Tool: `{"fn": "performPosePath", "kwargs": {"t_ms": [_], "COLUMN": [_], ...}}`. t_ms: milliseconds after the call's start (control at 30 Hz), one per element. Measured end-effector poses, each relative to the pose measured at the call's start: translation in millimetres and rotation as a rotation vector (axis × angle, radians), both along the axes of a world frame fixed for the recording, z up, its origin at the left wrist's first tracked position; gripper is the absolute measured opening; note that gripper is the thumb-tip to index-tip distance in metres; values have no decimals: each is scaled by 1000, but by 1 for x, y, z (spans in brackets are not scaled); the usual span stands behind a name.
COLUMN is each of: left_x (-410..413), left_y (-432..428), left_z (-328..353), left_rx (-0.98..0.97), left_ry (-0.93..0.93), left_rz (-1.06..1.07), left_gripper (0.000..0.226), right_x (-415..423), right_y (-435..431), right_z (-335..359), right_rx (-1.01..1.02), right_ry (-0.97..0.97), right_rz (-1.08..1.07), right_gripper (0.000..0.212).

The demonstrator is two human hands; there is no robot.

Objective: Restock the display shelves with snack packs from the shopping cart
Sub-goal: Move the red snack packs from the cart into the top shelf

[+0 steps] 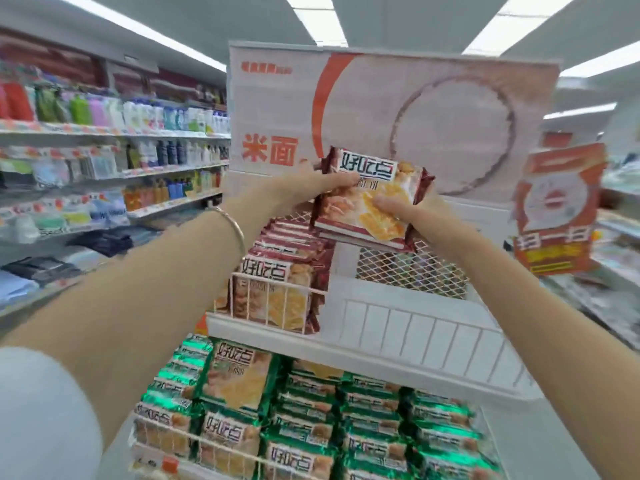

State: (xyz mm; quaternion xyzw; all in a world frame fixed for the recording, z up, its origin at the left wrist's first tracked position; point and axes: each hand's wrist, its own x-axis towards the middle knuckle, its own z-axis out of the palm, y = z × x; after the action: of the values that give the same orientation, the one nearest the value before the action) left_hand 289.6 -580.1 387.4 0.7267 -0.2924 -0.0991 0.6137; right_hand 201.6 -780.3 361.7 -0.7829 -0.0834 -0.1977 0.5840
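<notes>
Both hands hold a small stack of dark-red snack packs point(372, 199) in the air above the white wire display shelf point(412, 336). My left hand point(323, 183) grips the stack's upper left edge. My right hand point(414, 211) grips its lower right, thumb on the front. On the left of that shelf stands a row of matching red packs point(277, 285) behind the wire front. The shelf's right part shows bare white. Below it, green snack packs point(346, 410) fill the lower shelf. The shopping cart is out of view.
A white and orange sign board point(433, 109) tops the display stand. An orange hanging sign point(557, 209) is at the right. Long aisle shelves with bottles point(138, 133) and folded clothes run along the left.
</notes>
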Motion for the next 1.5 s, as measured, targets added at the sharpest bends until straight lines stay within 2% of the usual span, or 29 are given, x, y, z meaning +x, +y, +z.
{"fn": "performPosePath", "kwargs": {"t_ms": [67, 133, 167, 267, 367, 400, 467, 500, 600, 633, 700, 833, 900, 967, 1033, 1100, 1133, 1200, 1233, 1300, 1367, 1500], "left_x": [14, 31, 43, 70, 85, 88, 91, 90, 90, 90, 94, 101, 99, 92, 87, 85, 86, 85, 84, 81, 83, 86], "left_y": [-30, -52, -57, -65, -65, -65, -65, -64, -61, -59, -58, -54, -55, -57, -59, -54, -50, -42, -40, -41, -48, -55], "left_z": [-9, -24, -34, -57, -73, -77, -80, -79, -74, -73, -71, -72, -74, -73, -69, -65, -64, -64, -66, -71, -76, -83], "left_rx": [99, 263, 368, 666, 951, 1003, 1027, 1026, 1029, 1033, 1032, 950, 1042, 1163, 1181, 1144, 1123, 1134, 1166, 1225, 1299, 1387], "left_ry": [-97, -198, -240, -361, -474, -524, -578, -592, -596, -578, -538, -441, -524, -612, -629, -584, -561, -532, -499, -426, -446, -535], "left_rz": [-15, -14, 5, 60, 129, 136, 118, 91, 48, 45, 39, 8, 24, 61, 62, 49, 51, 39, 17, -18, 0, 63], "left_gripper": [22, 40, 52, 66, 89, 97, 106, 106, 103, 103, 102, 91, 94, 98, 97, 101, 102, 102, 103, 109, 114, 115], "right_x": [4, 11, 16, 45, 61, 65, 70, 72, 84, 88, 91, 84, 83, 82, 78, 68, 63, 54, 54, 64, 77, 78], "right_y": [-33, -55, -62, -70, -62, -63, -68, -72, -73, -74, -76, -89, -88, -81, -73, -64, -61, -51, -47, -46, -50, -49], "right_z": [-14, -36, -47, -83, -91, -92, -93, -94, -99, -104, -106, -97, -95, -97, -97, -93, -91, -88, -90, -99, -107, -108], "right_rx": [-37, -75, -85, -112, -259, -299, -257, -142, 151, 194, 231, 182, 99, 45, 20, -180, -412, -1073, -1360, -1701, -1787, -1789], "right_ry": [-2, 43, 96, 250, 437, 482, 518, 533, 600, 621, 650, 711, 688, 632, 603, 468, 344, 67, -37, -69, -17, -21], "right_rz": [-17, -11, -20, 42, 33, 42, 23, 3, -18, -12, -4, 73, 93, 20, -40, -166, -254, -359, -333, -194, -137, -135], "right_gripper": [61, 54, 58, 74, 122, 128, 127, 118, 54, 47, 48, 36, 43, 54, 73, 101, 108, 111, 114, 123, 127, 126]}}
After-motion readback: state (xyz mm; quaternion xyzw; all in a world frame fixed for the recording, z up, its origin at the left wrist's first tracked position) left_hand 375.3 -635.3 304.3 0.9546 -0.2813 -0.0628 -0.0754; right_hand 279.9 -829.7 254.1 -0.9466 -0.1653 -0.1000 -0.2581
